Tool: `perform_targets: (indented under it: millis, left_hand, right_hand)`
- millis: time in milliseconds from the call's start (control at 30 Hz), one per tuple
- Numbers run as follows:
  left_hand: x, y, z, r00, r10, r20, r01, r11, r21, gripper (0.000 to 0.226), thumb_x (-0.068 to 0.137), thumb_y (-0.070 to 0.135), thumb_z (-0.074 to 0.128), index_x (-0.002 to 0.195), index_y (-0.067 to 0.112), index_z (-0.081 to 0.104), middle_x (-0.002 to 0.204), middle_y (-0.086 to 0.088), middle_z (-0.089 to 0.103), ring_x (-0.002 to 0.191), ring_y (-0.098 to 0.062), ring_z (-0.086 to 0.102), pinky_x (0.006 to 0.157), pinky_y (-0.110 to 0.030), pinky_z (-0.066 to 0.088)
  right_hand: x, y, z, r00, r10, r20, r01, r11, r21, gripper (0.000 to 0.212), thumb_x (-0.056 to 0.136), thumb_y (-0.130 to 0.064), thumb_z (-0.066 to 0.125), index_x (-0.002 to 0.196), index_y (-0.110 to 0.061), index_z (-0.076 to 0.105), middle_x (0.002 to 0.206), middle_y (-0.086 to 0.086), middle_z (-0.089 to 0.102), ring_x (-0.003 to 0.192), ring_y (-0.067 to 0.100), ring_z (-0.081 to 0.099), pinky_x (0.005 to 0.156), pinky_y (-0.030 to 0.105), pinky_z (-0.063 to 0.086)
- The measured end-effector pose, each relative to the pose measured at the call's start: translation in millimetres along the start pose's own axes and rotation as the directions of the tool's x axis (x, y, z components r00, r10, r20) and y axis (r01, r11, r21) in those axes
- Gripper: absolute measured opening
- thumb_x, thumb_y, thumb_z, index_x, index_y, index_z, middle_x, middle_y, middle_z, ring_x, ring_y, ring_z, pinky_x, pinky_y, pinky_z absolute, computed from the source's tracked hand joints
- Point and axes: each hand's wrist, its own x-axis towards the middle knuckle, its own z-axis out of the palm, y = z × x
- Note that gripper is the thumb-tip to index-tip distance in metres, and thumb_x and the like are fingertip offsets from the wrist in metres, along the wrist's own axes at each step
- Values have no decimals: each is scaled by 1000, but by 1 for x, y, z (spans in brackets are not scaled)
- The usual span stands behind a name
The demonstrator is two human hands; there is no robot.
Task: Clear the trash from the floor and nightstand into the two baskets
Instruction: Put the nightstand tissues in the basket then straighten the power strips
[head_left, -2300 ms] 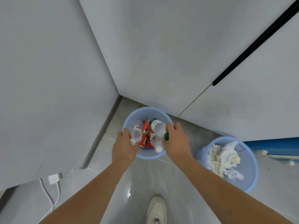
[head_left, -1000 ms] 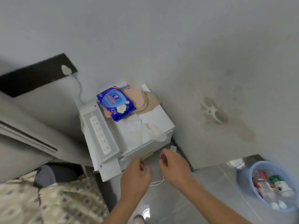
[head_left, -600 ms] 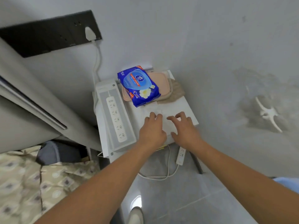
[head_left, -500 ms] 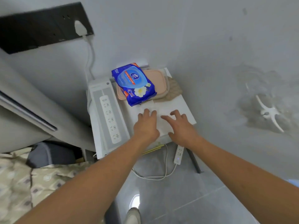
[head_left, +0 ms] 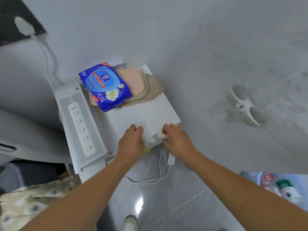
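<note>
At the nightstand (head_left: 160, 107) front edge, the left hand (head_left: 133, 142) pinches a white tissue (head_left: 147, 137) and the right hand (head_left: 175, 139) clutches a crumpled one (head_left: 160, 135); a basket (head_left: 260, 179) already holds bottles, so binning these remains.

Mid-frame, the nightstand (head_left: 150, 112) top lies bare; the wipes pack (head_left: 105, 86) blocks its upper-left, the power strip (head_left: 81, 129) its left.

nightstand (head_left: 160, 112): white, stands against the wall | on top, back: blue wipes pack (head_left: 105, 86) lying over a pink box (head_left: 131, 81), beige cloth (head_left: 154, 88) under it | left side: white power strip (head_left: 81, 129) | front edge: white tissues (head_left: 147, 135) | floor (head_left: 180, 200): grey tiles, white cable (head_left: 150, 178) lies on it
</note>
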Motion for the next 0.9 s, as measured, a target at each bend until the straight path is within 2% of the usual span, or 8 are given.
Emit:
perform_targets:
  millis: [100,167,267,367,467,533,633,900]
  left_hand:
    - [-25,17,-2,997,30,-71,-38,992,-117,5,91,9,55,94,14,54,98,-3,45,71,-22,48,62,-33,38]
    - [-46,31,-4,996,66,-63,-78,975,-208,9,93,9,57,87,15,53,94,1,42,66,-18,49,61,-32,41]
    - [-78,51,-3,991,135,16,-128,962,-241,9,92,4,63,84,8,62,94,-1,48,69,-17,54,66,-34,47]
    - [-119,83,9,969,214,126,-181,957,-228,8,87,0,67,83,7,68,95,-1,51,69,-16,53,67,-33,40]
    - [-154,133,13,902,361,235,-321,927,-192,13,82,-4,71,84,8,72,90,1,50,65,-7,47,61,-26,35]
    - [-167,172,17,820,487,301,-454,873,-178,14,81,-4,73,86,9,75,88,4,48,65,-3,47,61,-21,34]
    - [-184,235,27,726,583,365,-567,808,-161,16,80,-2,76,89,11,77,92,2,53,70,-18,55,68,-32,39]
    - [-251,413,122,507,774,378,-775,602,-194,8,82,2,79,87,7,78,90,-5,57,71,-21,52,67,-32,38]
  right_hand:
    - [-36,6,-13,996,69,-62,-62,992,106,9,84,-9,63,91,-11,58,95,7,63,85,33,60,71,43,48]
    - [-62,12,-26,990,124,-61,-115,984,137,10,84,-10,64,88,-14,56,91,4,62,82,32,60,69,40,46]
    - [-108,20,-45,970,237,-52,-228,964,138,11,83,-11,64,92,-12,58,96,7,65,88,32,61,72,40,46]
    - [-179,34,-52,933,361,-5,-354,919,174,11,85,-14,64,94,-11,58,97,9,65,89,33,62,75,42,49]
    - [-255,46,-63,874,485,-32,-464,852,243,14,82,-11,65,95,-11,60,98,12,66,93,35,62,78,41,49]
    - [-303,60,-69,816,570,-99,-519,797,308,17,80,-7,66,97,-9,63,99,15,68,95,36,62,80,38,47]
    - [-372,88,-78,698,696,-171,-595,696,403,14,81,-10,65,95,-13,62,98,13,69,94,35,62,78,36,47]
    - [-543,188,-117,298,904,-308,-678,427,599,10,80,-11,66,89,-13,61,91,9,67,84,28,60,67,32,40]
